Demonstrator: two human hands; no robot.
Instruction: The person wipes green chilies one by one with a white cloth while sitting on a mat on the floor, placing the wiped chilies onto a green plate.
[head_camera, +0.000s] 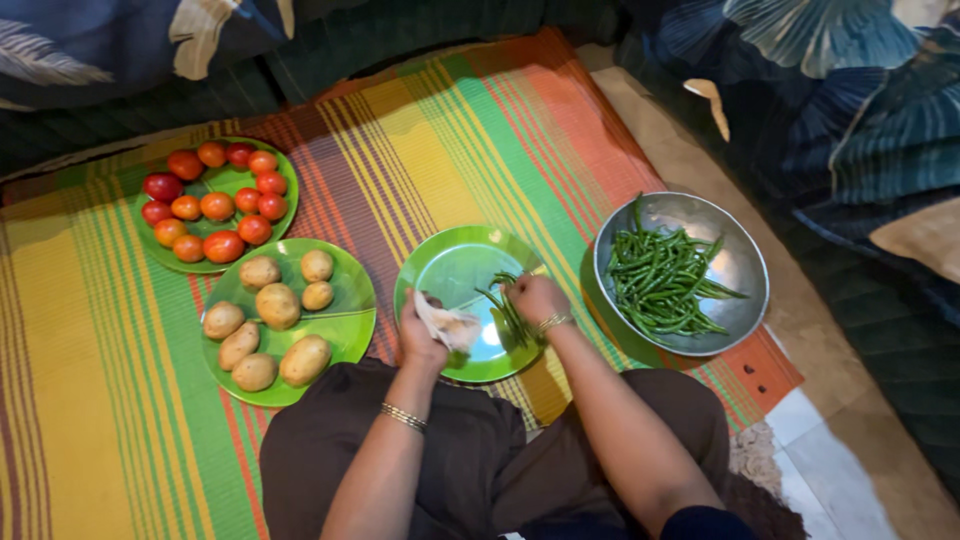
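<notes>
While the left hand (425, 335) clutches a crumpled white cloth (450, 325), the right hand (535, 298) pinches green beans (505, 303) over the near green plate (450, 262), the steel bowl (735, 255) of beans lying just right.

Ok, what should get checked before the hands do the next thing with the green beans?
1. Right hand has hold of a bunch of green beans: ok, its fingers are closed on them.
2. Beans are over the green plate: ok.
3. Left hand is free: not ok, it grips a white cloth.
4. More beans within reach: ok, the metal bowl beside the right hand holds a pile of them.
5. Plate of potatoes and plate of tomatoes out of the way: ok, both sit apart to the left.
6. Bean ends trimmed: cannot tell.
</notes>
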